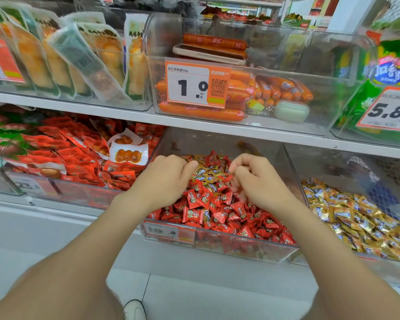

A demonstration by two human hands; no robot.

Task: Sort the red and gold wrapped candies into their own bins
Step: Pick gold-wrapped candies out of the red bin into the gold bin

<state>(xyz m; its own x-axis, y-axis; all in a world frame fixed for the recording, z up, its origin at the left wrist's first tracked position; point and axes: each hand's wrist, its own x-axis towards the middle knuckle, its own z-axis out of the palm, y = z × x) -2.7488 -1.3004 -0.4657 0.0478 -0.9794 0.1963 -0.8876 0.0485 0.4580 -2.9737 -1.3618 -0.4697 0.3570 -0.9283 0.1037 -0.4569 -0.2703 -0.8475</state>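
Where the stray gold candies (206, 175) lie: at the back of the middle bin (291, 165), heaped on and among the red candies (217, 211), directly between the two hands.
Red candies: they fill the front and centre of the same bin, down to its front wall.
Left hand (166, 179): knuckles up at the left edge of the gold patch, fingers curled down into the pile, thumb (189, 168) lying toward the wrappers. I cannot tell whether it holds any.
Right hand (256, 181): at the patch's right edge, its fingers (237, 179) curled inward and blurred at the tips. What they have, if anything, cannot be told.
Relation that matters: the strays lie inward of both hands and touch or nearly touch each. The wrappers point every way, so there is no common long axis.
Gold bin (328, 165): just beside the middle bin on the right, already holding a gold pile (356, 215). The right hand is nearer to it, so it is probably the one to carry strays across.
Price tag (164, 232): on the middle bin's front, reading 19.8.
Farther out: red snack packets (79, 158) in the bin to the left, and sausages (203, 113) on the shelf above.
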